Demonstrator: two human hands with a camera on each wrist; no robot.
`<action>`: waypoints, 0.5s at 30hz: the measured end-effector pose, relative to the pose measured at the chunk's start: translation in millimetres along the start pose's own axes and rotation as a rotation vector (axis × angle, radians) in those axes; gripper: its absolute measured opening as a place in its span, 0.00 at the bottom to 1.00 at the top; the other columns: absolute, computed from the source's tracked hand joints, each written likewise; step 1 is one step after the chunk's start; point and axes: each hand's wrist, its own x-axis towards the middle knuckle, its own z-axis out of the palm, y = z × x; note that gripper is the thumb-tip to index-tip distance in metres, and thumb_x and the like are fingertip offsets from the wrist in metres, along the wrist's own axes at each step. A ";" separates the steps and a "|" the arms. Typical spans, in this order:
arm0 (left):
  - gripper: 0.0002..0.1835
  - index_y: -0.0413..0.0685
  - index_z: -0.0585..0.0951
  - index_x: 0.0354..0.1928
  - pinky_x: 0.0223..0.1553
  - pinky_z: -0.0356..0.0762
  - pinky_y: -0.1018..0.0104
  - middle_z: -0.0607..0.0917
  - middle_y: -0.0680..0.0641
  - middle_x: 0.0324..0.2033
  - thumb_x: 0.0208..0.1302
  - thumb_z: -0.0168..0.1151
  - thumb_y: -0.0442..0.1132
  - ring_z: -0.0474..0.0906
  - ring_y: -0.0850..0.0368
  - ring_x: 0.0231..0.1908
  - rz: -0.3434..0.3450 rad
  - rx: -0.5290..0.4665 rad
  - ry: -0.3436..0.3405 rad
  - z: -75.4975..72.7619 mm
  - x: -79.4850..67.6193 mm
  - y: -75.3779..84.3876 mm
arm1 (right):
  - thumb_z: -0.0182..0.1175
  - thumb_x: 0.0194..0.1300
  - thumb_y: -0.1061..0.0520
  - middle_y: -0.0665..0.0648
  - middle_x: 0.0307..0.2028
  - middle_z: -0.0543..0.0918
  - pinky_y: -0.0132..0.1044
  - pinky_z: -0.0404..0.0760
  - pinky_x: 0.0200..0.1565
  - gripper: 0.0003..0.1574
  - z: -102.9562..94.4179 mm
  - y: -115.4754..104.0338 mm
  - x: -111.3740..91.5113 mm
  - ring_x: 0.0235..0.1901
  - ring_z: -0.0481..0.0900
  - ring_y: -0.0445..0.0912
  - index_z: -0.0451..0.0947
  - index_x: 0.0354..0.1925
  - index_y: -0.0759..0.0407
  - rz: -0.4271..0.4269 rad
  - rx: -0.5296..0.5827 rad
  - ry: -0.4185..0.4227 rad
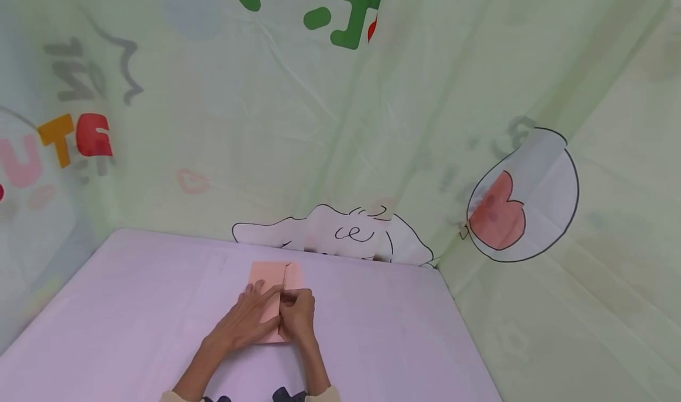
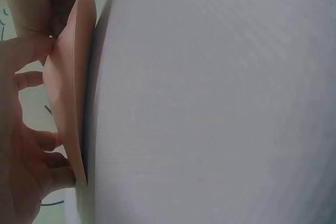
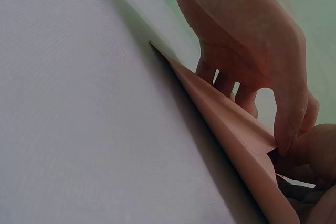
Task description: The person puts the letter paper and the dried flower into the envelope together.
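Observation:
A folded sheet of pink paper (image 1: 268, 272) lies on the table, with an upright seam right of its middle where two flaps meet. My left hand (image 1: 247, 319) presses on the left flap with its fingers spread; its thumb and index fingertip reach the seam. At the seam my right hand (image 1: 299, 314) has its fingers curled and pinches the paper's right flap. In the right wrist view, a small dark gap opens under the edge of the paper (image 3: 226, 119) beside the right fingers (image 3: 317, 148). Seen from the left wrist, the paper (image 2: 65, 85) bulges slightly in layers.
A pale lilac cloth covers the table (image 1: 383, 331). Light green curtains (image 1: 239, 124) with printed letters and drawings hang behind and at the sides, close to the table's edges. Dark wrist devices (image 1: 287, 395) show at the bottom near the sleeves.

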 end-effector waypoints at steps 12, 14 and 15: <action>0.34 0.58 0.74 0.78 0.69 0.71 0.20 0.67 0.24 0.77 0.74 0.66 0.57 0.63 0.14 0.76 0.036 0.061 0.028 1.0 -1.6 -1.5 | 0.70 0.64 0.73 0.61 0.30 0.93 0.28 0.82 0.26 0.10 -10.3 6.6 1.2 0.24 0.83 0.36 0.92 0.43 0.71 -0.050 0.041 -0.054; 0.35 0.59 0.74 0.78 0.61 0.78 0.21 0.69 0.26 0.77 0.73 0.67 0.58 0.66 0.16 0.75 0.025 0.092 0.031 0.2 -1.6 -2.4 | 0.71 0.63 0.73 0.57 0.29 0.92 0.28 0.82 0.24 0.10 -14.3 9.1 1.3 0.23 0.83 0.36 0.92 0.43 0.70 -0.026 0.039 -0.007; 0.35 0.60 0.74 0.78 0.57 0.80 0.22 0.69 0.27 0.76 0.72 0.67 0.58 0.68 0.17 0.74 0.020 0.111 0.032 -0.2 -1.6 -3.0 | 0.72 0.62 0.73 0.56 0.29 0.92 0.28 0.82 0.24 0.10 -17.1 10.0 1.8 0.23 0.83 0.37 0.93 0.43 0.69 -0.019 0.029 0.019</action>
